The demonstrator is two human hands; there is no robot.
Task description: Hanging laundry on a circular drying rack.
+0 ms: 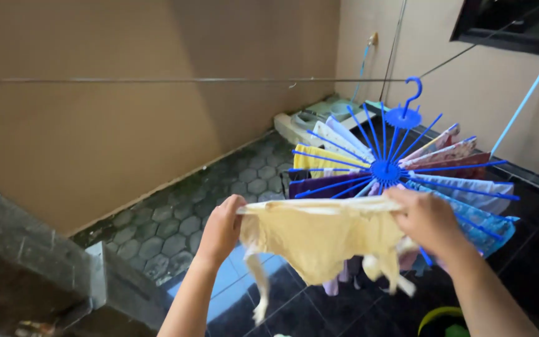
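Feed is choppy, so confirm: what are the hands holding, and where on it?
Both hold a pale yellow garment stretched by its top edge: left hand at one end, right hand at the other.

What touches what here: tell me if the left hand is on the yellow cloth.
Touching. The head view shows the left hand pinching the top corner of the yellow cloth, with the right hand gripping the other corner, stretching it between them.

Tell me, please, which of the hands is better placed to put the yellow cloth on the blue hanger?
The right hand, probably. It grips the yellow cloth right beside the hub of the blue round hanger. The left hand holds the far end, away from the spokes.
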